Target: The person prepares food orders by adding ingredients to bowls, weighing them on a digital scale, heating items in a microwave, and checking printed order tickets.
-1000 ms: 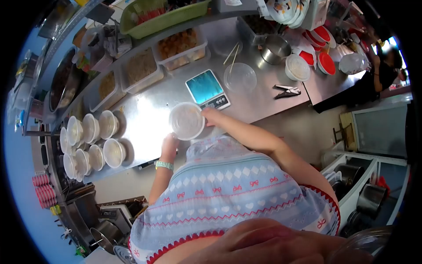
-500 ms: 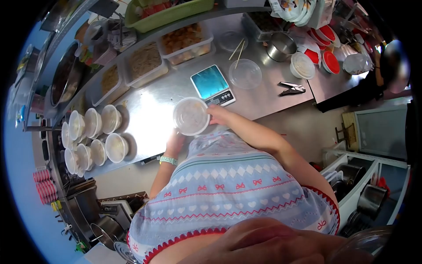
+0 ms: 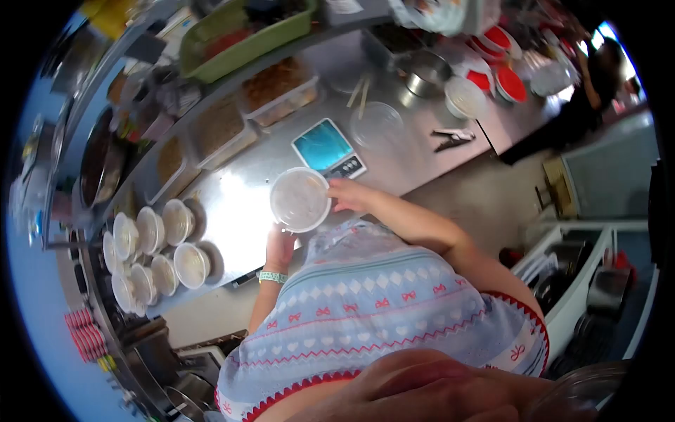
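My right hand: fingers closed on the right rim of the tub.
My left hand: holding the tub's lower-left edge, fingers partly hidden.
Tub's place: in front of me at the near side of the counter; I can't tell whether it touches.
Scale: just beyond the tub.
Clear container: right of the scale.
White bowls: grouped at the counter's left end.
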`<state>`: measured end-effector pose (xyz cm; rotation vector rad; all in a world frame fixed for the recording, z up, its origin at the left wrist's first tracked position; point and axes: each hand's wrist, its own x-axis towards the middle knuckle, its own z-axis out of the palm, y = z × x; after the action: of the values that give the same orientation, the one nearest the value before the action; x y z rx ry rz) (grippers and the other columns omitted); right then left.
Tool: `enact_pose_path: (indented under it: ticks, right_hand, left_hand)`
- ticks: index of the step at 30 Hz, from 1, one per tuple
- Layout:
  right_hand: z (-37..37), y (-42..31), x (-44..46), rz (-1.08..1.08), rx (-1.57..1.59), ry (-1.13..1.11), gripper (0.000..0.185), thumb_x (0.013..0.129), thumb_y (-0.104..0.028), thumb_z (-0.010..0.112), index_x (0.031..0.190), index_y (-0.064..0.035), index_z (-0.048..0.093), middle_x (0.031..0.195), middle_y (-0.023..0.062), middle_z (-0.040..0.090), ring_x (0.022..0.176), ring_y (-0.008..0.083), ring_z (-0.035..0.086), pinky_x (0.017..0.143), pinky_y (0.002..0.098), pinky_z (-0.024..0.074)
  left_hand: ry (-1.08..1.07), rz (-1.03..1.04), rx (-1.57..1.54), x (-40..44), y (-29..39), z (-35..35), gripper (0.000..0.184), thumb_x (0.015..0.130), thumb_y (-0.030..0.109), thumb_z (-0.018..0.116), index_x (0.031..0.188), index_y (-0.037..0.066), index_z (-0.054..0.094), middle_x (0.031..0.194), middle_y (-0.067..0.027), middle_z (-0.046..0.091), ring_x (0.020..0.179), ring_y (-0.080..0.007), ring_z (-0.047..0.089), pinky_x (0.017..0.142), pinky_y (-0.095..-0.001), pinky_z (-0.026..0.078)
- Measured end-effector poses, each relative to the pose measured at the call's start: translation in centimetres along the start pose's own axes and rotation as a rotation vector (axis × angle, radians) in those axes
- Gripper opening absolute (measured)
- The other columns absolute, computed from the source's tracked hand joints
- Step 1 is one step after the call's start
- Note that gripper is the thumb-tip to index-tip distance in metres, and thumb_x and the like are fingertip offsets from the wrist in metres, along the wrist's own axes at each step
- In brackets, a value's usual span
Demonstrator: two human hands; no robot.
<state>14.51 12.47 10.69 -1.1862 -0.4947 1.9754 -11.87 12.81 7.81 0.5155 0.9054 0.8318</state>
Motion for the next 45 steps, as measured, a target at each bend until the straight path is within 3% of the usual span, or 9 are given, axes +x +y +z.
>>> enact_pose_path:
  ticks: [6, 13, 23, 25, 27, 31, 37, 39, 45]
  right_hand:
    - [-3.9, -1.0, -4.0, -0.112, 0.044, 0.004, 0.028, 0.090, -0.016, 0.055, 0.115, -0.0040, 0.051, 0.109, 0.0082, 0.059, 0.097, 0.0198, 0.062, 0.082, 0.0373, 0.0532]
    - [-11.7, -1.8, -11.2, -0.210, 0.128, 0.148, 0.026, 0.089, -0.015, 0.055, 0.112, -0.0051, 0.050, 0.107, 0.0083, 0.057, 0.095, 0.0199, 0.061, 0.081, 0.0360, 0.0520]
    - [-24.4, 0.7, -17.5, -0.277, 0.278, 0.422, 0.022, 0.088, -0.014, 0.057, 0.107, -0.0055, 0.050, 0.098, 0.0071, 0.059, 0.085, 0.0184, 0.063, 0.081, 0.0342, 0.0526]
    - [-25.9, 0.8, -17.9, -0.284, 0.296, 0.430, 0.020, 0.088, -0.014, 0.058, 0.106, -0.0067, 0.052, 0.096, 0.0049, 0.058, 0.082, 0.0163, 0.061, 0.074, 0.0314, 0.0519]
    - [-27.1, 0.7, -18.3, -0.294, 0.307, 0.435, 0.018, 0.089, -0.015, 0.059, 0.105, -0.0079, 0.054, 0.094, 0.0026, 0.057, 0.079, 0.0142, 0.059, 0.067, 0.0287, 0.0511]
    - [-31.1, 1.0, -16.2, -0.341, 0.296, 0.427, 0.018, 0.087, -0.014, 0.059, 0.102, -0.0053, 0.054, 0.094, 0.0055, 0.059, 0.080, 0.0168, 0.062, 0.071, 0.0327, 0.0542]
    - [-34.7, -0.2, -14.2, -0.344, 0.379, 0.160, 0.032, 0.088, -0.020, 0.064, 0.112, -0.0052, 0.049, 0.099, 0.0085, 0.059, 0.085, 0.0223, 0.062, 0.072, 0.0371, 0.0548]
    - [-33.9, -1.4, -15.7, -0.178, 0.348, 0.279, 0.036, 0.088, -0.024, 0.064, 0.117, -0.0074, 0.050, 0.103, 0.0067, 0.059, 0.090, 0.0240, 0.062, 0.076, 0.0403, 0.0544]
    - [-36.4, -0.6, -20.6, -0.134, 0.057, 0.326, 0.039, 0.089, -0.034, 0.064, 0.118, -0.0102, 0.056, 0.109, 0.0059, 0.060, 0.098, 0.0221, 0.059, 0.079, 0.0422, 0.0545]
  left_hand:
    - [-0.265, 0.059, 0.327, 2.1, -0.4, 3.8, 0.053, 0.084, 0.022, 0.060, 0.132, 0.010, 0.042, 0.135, -0.0093, 0.047, 0.123, -0.0259, 0.046, 0.104, -0.0438, 0.038]
    - [-0.328, -0.200, -0.020, 4.4, -2.8, 13.9, 0.057, 0.084, 0.006, 0.057, 0.133, 0.019, 0.033, 0.135, -0.0132, 0.038, 0.125, -0.0329, 0.042, 0.095, -0.0553, 0.043]
    - [-0.450, -0.379, -0.054, 10.3, -12.8, 25.2, 0.047, 0.080, 0.002, 0.056, 0.122, 0.015, 0.038, 0.122, -0.0120, 0.048, 0.107, -0.0276, 0.054, 0.066, -0.0358, 0.054]
    - [-0.445, -0.387, -0.056, 11.7, -14.8, 25.5, 0.047, 0.080, 0.001, 0.055, 0.121, 0.015, 0.038, 0.121, -0.0122, 0.048, 0.107, -0.0273, 0.053, 0.069, -0.0371, 0.053]
    - [-0.412, -0.389, -0.008, 12.9, -16.4, 26.0, 0.050, 0.082, 0.001, 0.051, 0.128, 0.015, 0.040, 0.129, -0.0122, 0.047, 0.121, -0.0307, 0.048, 0.096, -0.0503, 0.047]
    - [-0.226, -0.312, -0.017, 12.8, -17.5, 29.2, 0.056, 0.084, -0.006, 0.049, 0.133, 0.015, 0.034, 0.131, -0.0142, 0.046, 0.121, -0.0335, 0.046, 0.101, -0.0535, 0.042]
    - [-0.173, -0.151, -0.055, 14.0, -19.6, 29.1, 0.050, 0.091, -0.001, 0.054, 0.136, 0.005, 0.032, 0.123, -0.0149, 0.048, 0.114, -0.0267, 0.050, 0.099, -0.0450, 0.043]
    - [-0.172, -0.123, 0.008, 13.4, -20.1, 28.8, 0.044, 0.093, 0.003, 0.055, 0.133, 0.003, 0.036, 0.120, -0.0127, 0.051, 0.109, -0.0222, 0.052, 0.096, -0.0371, 0.045]
    - [0.111, -0.009, 0.219, 9.7, -19.4, 29.1, 0.028, 0.098, 0.024, 0.053, 0.116, 0.004, 0.049, 0.096, -0.0034, 0.054, 0.073, -0.0069, 0.050, 0.065, -0.0182, 0.043]
